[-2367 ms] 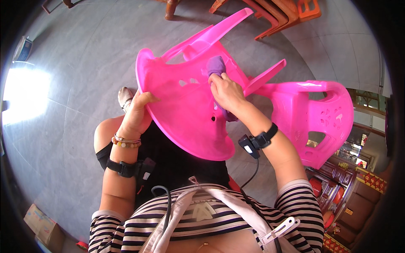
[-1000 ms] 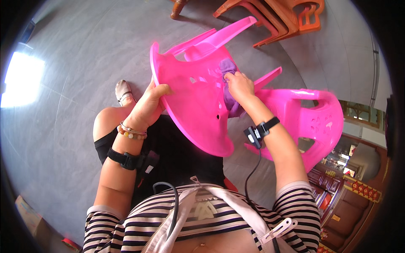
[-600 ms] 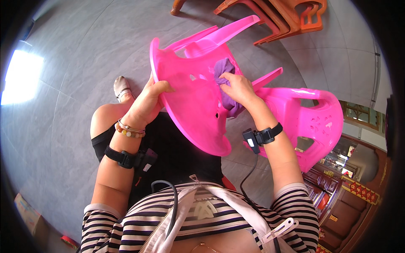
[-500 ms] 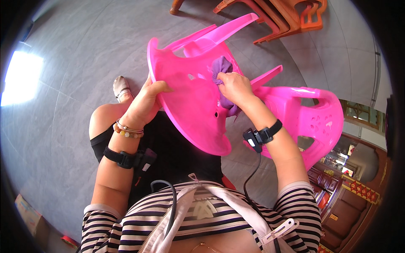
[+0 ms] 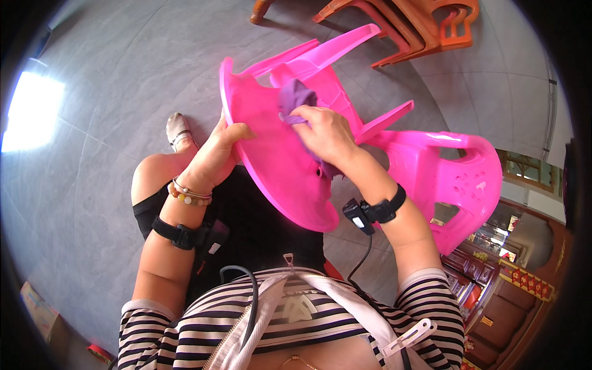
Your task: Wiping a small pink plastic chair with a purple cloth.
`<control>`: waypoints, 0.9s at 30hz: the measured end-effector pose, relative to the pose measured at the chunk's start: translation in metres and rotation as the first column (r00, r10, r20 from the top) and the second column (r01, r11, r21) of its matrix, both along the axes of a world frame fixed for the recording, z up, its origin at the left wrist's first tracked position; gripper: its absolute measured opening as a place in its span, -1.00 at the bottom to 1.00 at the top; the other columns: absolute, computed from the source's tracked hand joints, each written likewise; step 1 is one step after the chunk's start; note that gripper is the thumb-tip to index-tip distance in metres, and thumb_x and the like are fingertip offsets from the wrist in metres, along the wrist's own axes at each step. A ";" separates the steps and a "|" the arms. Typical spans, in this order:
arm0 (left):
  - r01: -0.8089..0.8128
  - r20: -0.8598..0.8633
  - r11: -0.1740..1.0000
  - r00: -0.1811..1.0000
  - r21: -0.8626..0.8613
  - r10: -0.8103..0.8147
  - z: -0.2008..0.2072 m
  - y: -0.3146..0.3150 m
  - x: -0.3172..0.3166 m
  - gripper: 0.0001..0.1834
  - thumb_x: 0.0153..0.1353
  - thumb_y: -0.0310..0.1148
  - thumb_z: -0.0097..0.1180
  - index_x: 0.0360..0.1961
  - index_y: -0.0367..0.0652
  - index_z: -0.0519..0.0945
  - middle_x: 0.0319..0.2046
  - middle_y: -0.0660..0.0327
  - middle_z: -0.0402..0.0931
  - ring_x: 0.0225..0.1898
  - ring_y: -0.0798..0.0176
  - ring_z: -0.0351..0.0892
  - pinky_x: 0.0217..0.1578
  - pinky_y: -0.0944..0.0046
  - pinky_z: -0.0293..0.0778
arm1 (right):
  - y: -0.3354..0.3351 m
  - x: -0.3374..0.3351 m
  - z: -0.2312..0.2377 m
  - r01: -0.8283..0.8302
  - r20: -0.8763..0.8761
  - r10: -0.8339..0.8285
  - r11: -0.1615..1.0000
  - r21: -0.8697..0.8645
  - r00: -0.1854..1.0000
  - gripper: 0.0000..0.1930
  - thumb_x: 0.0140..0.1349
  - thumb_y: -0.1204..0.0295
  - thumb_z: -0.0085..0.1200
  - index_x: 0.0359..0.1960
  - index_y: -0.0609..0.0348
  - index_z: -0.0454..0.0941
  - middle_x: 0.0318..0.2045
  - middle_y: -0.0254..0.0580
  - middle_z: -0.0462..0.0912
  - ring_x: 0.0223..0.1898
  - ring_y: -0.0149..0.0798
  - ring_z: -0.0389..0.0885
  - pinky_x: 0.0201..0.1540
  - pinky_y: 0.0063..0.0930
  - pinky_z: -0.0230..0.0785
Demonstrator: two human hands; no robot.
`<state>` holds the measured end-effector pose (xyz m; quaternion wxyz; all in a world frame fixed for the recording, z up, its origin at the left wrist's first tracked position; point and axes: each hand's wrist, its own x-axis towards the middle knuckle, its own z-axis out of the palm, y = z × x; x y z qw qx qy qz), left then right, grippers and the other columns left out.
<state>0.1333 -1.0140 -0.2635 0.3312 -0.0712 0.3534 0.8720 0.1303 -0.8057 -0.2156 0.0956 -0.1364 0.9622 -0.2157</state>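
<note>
A small pink plastic chair (image 5: 271,160) lies tipped over my lap, its legs pointing away toward the upper right. My left hand (image 5: 223,145) grips the chair's left rim, thumb on the near face and fingers hidden behind it. A purple cloth (image 5: 296,98) is bunched in my right hand (image 5: 324,132), pressed against the chair's broad surface near its middle. Part of the cloth hangs below the hand, beside a small dark hole in the chair.
A second pink chair (image 5: 475,179) stands close on the right, by my right forearm. Orange-brown stacked chairs (image 5: 425,31) stand at the far right on the grey tiled floor (image 5: 111,123). Dark wooden furniture (image 5: 512,314) is at the lower right, a box (image 5: 40,311) at the lower left.
My right hand has slid left across the chair with the purple cloth. The left hand keeps its hold, and the chair has barely shifted.
</note>
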 end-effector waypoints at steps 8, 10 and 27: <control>0.025 0.033 1.000 0.999 0.013 -0.025 0.008 0.002 0.003 -0.40 0.15 -0.51 -0.03 0.28 -0.16 0.26 0.00 0.24 0.46 -0.01 0.31 0.47 0.02 0.28 0.40 | 0.038 -0.043 -0.063 0.063 -0.279 0.055 0.916 0.397 0.959 -0.82 0.09 0.39 0.05 -0.24 0.01 0.57 -0.39 -0.06 0.61 -0.28 0.04 0.62 -0.24 -0.09 0.51; 0.002 0.027 0.999 1.000 -0.045 0.000 0.013 0.004 0.006 -0.44 0.15 -0.50 -0.02 0.23 -0.25 0.35 -0.01 0.25 0.48 0.00 0.33 0.45 0.08 0.30 0.35 | 0.060 -0.062 -0.080 0.102 -0.240 0.042 0.825 0.557 0.970 -0.83 0.16 0.40 -0.04 -0.27 0.07 0.57 -0.35 0.00 0.63 -0.23 0.04 0.63 -0.22 -0.10 0.52; 0.044 -0.016 0.999 0.999 0.021 -0.044 -0.007 0.003 0.002 -0.59 0.22 -0.47 0.04 0.12 -0.21 0.41 -0.03 0.25 0.51 0.01 0.35 0.48 0.05 0.27 0.39 | -0.013 0.008 -0.009 0.000 -0.037 -0.004 0.994 -0.108 0.999 -0.80 0.10 0.40 0.13 -0.21 0.05 0.54 -0.39 -0.03 0.63 -0.32 0.11 0.62 -0.29 -0.09 0.47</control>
